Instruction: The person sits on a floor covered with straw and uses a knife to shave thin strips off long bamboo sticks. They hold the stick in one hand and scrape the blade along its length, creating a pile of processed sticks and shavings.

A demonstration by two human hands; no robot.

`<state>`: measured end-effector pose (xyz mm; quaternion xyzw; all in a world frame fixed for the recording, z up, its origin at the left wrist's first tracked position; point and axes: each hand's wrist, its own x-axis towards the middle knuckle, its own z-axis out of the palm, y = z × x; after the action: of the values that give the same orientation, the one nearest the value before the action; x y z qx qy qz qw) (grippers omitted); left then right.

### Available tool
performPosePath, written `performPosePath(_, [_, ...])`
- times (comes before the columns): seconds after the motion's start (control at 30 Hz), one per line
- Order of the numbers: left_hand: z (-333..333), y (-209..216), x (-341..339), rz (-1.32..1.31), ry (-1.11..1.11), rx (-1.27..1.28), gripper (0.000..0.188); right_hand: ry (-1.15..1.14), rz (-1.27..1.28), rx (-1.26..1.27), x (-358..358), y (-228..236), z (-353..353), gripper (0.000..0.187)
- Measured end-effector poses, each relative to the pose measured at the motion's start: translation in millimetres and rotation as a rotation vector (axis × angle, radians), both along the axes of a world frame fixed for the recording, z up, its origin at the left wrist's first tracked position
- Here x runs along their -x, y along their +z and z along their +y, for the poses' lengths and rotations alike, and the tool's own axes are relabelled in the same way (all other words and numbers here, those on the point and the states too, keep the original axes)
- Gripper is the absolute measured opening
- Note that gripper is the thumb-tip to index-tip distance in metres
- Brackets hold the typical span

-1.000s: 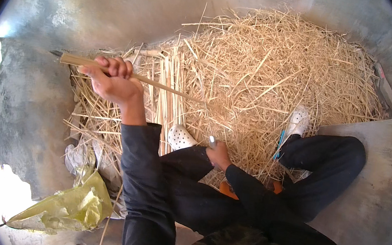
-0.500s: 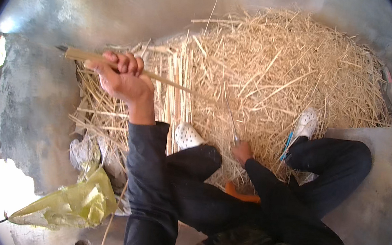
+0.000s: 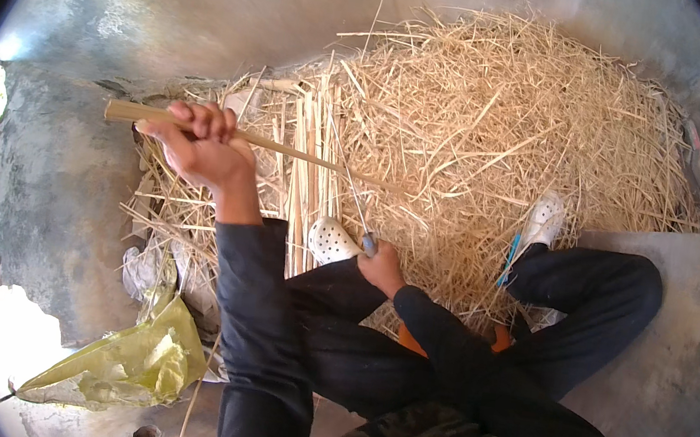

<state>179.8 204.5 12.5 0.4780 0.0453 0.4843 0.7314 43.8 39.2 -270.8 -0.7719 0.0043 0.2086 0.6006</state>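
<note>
Your left hand [image 3: 210, 159] grips strip [image 3: 292, 153], axis running left-right | right hand [image 3: 384, 270] clasps knife [image 3: 370, 244], body-side of strip, blade crossing it in view

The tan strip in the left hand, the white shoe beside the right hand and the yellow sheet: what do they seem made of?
Tan strip: probably split bamboo or wood, dull, judging by its straw colour and straight length.
White shoe: likely moulded foam or plastic, matte, from its rounded form and round holes.
Yellow sheet: apparently thin plastic, slightly glossy, given its creases and highlights.
</note>
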Motion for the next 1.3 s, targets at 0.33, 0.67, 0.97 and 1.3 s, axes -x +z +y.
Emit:
performPosePath(0.33, [-28,2,6,-0.027,-0.050,-0.032,0.051,-0.025,-0.200,-0.158,-8,89,-3,0.020])
performPosePath(0.67, [-27,0,0,-0.032,-0.050,-0.024,0.051,0.034,-0.235,-0.185,-10,89,-16,0.022])
performPosePath(0.97, [-16,3,3,-0.016,0.069,-0.025,0.050,0.135,0.205,0.199,-13,-76,-65,0.025])
performPosePath(1.3, [-27,3,9,0.001,0.015,-0.044,0.050,0.008,-0.057,0.035,21,-48,-46,0.017])
